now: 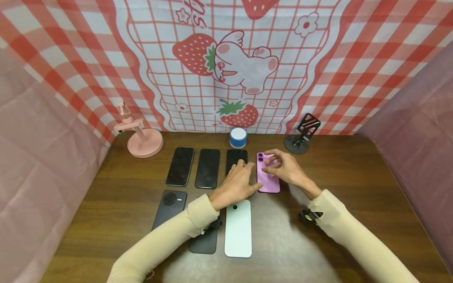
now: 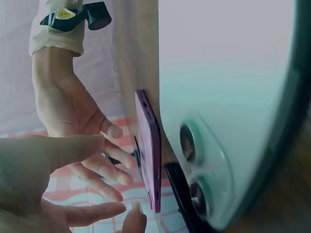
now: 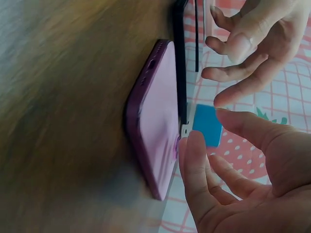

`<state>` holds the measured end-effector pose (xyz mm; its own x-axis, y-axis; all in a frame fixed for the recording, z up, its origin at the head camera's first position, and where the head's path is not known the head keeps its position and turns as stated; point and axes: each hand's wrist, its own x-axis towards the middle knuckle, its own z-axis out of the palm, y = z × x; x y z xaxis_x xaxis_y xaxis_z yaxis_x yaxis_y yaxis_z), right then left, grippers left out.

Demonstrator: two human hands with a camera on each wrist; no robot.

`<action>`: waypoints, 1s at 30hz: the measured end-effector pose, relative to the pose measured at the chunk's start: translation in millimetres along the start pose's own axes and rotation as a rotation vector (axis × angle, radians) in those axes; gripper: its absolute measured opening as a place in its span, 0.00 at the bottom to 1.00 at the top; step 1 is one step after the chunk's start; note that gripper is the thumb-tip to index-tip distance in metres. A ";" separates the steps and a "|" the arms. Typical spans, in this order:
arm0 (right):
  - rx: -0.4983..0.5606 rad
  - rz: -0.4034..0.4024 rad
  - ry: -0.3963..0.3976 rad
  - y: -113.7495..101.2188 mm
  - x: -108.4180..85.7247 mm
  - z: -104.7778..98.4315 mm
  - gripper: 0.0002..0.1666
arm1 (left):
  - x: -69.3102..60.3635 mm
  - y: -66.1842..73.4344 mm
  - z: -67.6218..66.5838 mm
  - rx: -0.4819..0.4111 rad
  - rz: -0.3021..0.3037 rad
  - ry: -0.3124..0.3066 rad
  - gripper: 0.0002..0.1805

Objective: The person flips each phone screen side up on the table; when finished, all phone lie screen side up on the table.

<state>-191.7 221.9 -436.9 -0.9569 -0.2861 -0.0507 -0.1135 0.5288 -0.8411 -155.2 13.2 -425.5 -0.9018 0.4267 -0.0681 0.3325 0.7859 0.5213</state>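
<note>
A purple phone (image 1: 263, 179) lies back up on the wooden table, its cameras at the far end. Over its upper part hovers my right hand (image 1: 287, 168), fingers loosely bent and holding nothing. My left hand (image 1: 235, 184) spreads its fingers above a black phone (image 1: 236, 155) and partly covers it; the thumb reaches toward the purple phone's left edge. Both hands look apart from the purple phone in the right wrist view, where its lower edge (image 3: 141, 92) faces the camera. Below the left hand lies a mint-green phone (image 1: 238, 236), back up.
Two black phones (image 1: 180, 167) lie face up at left. Nearer are a dark phone with a round camera (image 1: 169, 208) and another dark phone (image 1: 204, 241), partly under the left sleeve. Along the back stand a pink stand (image 1: 146, 144), a blue-and-white cylinder (image 1: 238, 138) and a black stand (image 1: 297, 144).
</note>
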 end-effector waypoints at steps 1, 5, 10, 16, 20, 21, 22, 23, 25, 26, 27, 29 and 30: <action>0.004 -0.001 0.003 0.8 -0.3 -0.8 0.34 | 0.7 2.0 1.2 0.006 0.000 0.002 0.39; 0.004 -0.001 0.024 5.1 -1.0 -4.6 0.32 | 3.6 10.1 6.1 0.031 -0.002 0.004 0.39; 0.001 0.010 0.040 10.2 -1.1 -10.2 0.31 | 6.4 21.1 11.3 0.041 -0.011 -0.016 0.39; -0.006 0.034 0.051 15.9 -1.0 -16.5 0.31 | 10.8 31.7 20.1 0.043 -0.019 -0.059 0.41; 0.004 0.058 0.052 21.2 -0.1 -19.4 0.30 | 12.3 37.0 27.2 0.052 -0.023 -0.073 0.42; 0.006 0.061 0.054 22.8 0.3 -20.1 0.30 | 12.8 38.4 28.7 0.062 -0.023 -0.074 0.42; 0.005 0.063 0.056 24.7 0.6 -20.9 0.30 | 13.1 39.8 29.9 0.074 -0.020 -0.070 0.42; 0.000 0.065 0.058 26.6 1.0 -21.8 0.29 | 13.7 41.4 31.0 0.090 -0.019 -0.068 0.42; -0.013 0.069 0.064 30.0 1.8 -23.2 0.28 | 14.6 44.7 32.5 0.118 -0.017 -0.064 0.43; -0.019 0.072 0.067 31.5 2.2 -24.0 0.28 | 15.1 46.4 33.0 0.136 -0.017 -0.061 0.43; -0.022 0.076 0.068 32.8 2.6 -24.8 0.28 | 15.8 47.9 33.8 0.149 -0.017 -0.059 0.43; -0.026 0.084 0.069 34.5 3.3 -26.1 0.27 | 16.9 51.1 34.9 0.178 -0.029 -0.062 0.45; -0.024 0.088 0.070 35.0 3.7 -26.8 0.27 | 17.5 52.2 35.6 0.193 -0.033 -0.065 0.45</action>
<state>-206.4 260.8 -452.0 -0.9797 -0.1816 -0.0854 -0.0338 0.5688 -0.8218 -143.9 77.7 -429.7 -0.8955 0.4225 -0.1401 0.3555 0.8683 0.3459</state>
